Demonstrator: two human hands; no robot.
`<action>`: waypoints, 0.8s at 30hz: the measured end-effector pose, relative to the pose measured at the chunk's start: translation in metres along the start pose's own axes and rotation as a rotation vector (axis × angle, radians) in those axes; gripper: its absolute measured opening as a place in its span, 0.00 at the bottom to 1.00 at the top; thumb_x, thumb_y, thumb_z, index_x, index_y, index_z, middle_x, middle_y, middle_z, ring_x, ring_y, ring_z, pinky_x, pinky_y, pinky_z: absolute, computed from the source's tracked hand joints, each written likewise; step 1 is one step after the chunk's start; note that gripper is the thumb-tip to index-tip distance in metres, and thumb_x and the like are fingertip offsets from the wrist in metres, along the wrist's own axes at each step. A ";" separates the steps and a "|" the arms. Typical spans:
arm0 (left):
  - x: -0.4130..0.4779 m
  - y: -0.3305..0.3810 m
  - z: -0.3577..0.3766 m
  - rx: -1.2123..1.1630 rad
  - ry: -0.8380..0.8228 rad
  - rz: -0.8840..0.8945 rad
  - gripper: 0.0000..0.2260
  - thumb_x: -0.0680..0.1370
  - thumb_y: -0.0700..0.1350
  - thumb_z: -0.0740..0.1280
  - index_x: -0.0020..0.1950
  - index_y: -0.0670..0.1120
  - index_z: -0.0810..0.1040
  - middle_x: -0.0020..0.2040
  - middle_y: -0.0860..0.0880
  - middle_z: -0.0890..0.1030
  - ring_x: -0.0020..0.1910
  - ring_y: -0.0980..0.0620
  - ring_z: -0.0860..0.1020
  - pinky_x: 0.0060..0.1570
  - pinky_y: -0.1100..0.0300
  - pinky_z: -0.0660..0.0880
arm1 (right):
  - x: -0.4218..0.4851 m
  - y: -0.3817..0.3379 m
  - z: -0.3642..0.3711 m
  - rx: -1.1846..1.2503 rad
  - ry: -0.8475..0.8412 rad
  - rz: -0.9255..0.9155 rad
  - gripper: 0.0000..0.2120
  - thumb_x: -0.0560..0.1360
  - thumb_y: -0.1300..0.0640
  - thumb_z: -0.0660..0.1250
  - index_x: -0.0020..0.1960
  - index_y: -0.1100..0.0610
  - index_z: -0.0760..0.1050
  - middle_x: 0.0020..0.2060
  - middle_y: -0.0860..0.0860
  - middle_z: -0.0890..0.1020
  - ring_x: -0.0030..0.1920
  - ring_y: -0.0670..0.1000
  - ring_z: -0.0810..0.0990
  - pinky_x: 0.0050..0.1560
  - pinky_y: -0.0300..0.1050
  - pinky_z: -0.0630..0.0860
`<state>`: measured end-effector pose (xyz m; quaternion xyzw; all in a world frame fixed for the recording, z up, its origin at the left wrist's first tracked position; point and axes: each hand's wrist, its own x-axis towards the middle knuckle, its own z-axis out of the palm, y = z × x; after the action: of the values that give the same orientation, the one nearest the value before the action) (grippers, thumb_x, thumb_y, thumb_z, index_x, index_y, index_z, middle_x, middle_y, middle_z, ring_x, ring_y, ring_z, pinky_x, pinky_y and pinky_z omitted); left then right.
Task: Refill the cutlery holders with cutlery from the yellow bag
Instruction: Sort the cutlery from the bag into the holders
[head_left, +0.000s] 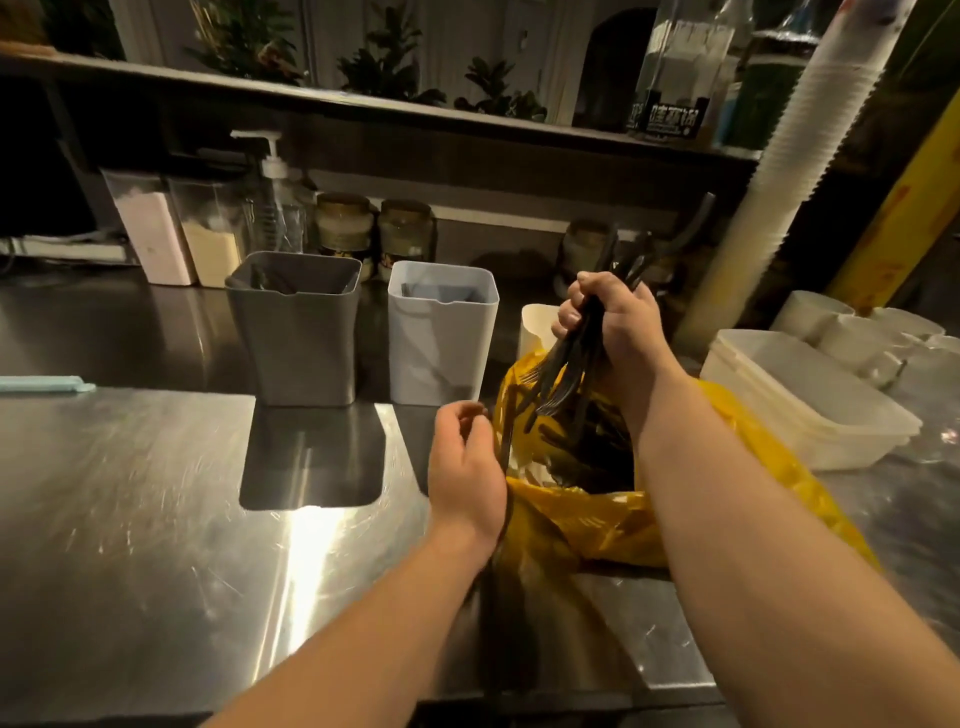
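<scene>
My right hand (608, 322) clenches a bundle of black forks (566, 374) above the open yellow bag (571, 514) at the near right, my left hand (467, 467) curls at its edge, grip unclear, and the grey holder (296, 332) and white holder (441, 332) farther left look barely filled.

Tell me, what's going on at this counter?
A person is restocking cutlery. Their right hand grips a bundle of black forks, held over the open yellow bag. The left hand sits curled at the bag's rim; what it holds is unclear. The grey holder and the white holder stand beyond on the steel counter, not yet reached.
</scene>
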<state>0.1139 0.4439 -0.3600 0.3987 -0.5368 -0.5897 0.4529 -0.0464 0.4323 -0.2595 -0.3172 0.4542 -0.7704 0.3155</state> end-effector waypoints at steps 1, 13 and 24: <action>0.003 0.003 -0.005 0.002 0.016 0.005 0.07 0.85 0.47 0.57 0.56 0.53 0.74 0.51 0.50 0.79 0.54 0.49 0.78 0.58 0.48 0.78 | 0.002 0.002 -0.002 0.026 0.005 0.016 0.06 0.81 0.62 0.61 0.45 0.61 0.71 0.31 0.52 0.73 0.28 0.49 0.73 0.30 0.45 0.73; 0.008 0.004 -0.040 0.923 -0.484 0.200 0.18 0.81 0.45 0.67 0.69 0.56 0.69 0.57 0.57 0.77 0.59 0.52 0.78 0.61 0.58 0.76 | -0.016 0.007 -0.019 0.238 -0.205 0.094 0.17 0.82 0.57 0.56 0.35 0.56 0.71 0.28 0.49 0.69 0.28 0.46 0.70 0.31 0.39 0.71; 0.041 0.076 -0.056 0.389 -0.309 0.182 0.15 0.83 0.34 0.60 0.61 0.54 0.71 0.49 0.42 0.83 0.34 0.41 0.85 0.35 0.51 0.84 | -0.021 0.024 -0.026 0.310 -0.441 0.162 0.18 0.80 0.56 0.55 0.33 0.55 0.72 0.26 0.49 0.70 0.26 0.45 0.71 0.31 0.38 0.72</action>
<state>0.1650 0.3884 -0.2893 0.3337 -0.7365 -0.4861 0.3316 -0.0490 0.4522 -0.2956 -0.3881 0.2751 -0.7152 0.5120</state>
